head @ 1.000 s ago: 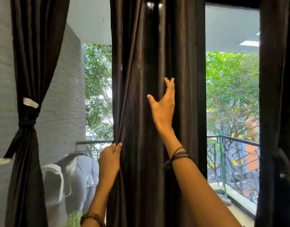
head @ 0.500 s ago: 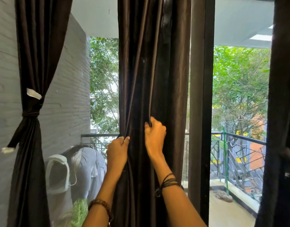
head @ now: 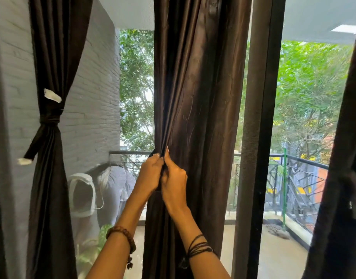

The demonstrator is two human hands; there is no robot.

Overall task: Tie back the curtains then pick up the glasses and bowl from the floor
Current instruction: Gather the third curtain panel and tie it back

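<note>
A dark brown middle curtain [head: 199, 97] hangs in front of me over the glass door. My left hand [head: 151, 172] and my right hand [head: 174, 178] are side by side at its left edge, both gripping a bunch of its folds at waist height. To the left, another dark curtain [head: 50, 57] is bound at its middle with a tie-back [head: 50, 117] that has white ends. A third dark curtain [head: 342, 158] fills the right edge. No glasses, bowl or floor near me are in view.
A dark door frame post [head: 259, 137] stands right of the middle curtain. Behind the glass are a balcony with a black railing [head: 306, 160], a grey brick wall [head: 92, 97], covered grey objects [head: 112, 188] and trees.
My right hand came down from flat on the curtain high up and moved left beside my left hand. Both now grip the gathered folds, and the curtain has bunched leftward, uncovering the frame post.
</note>
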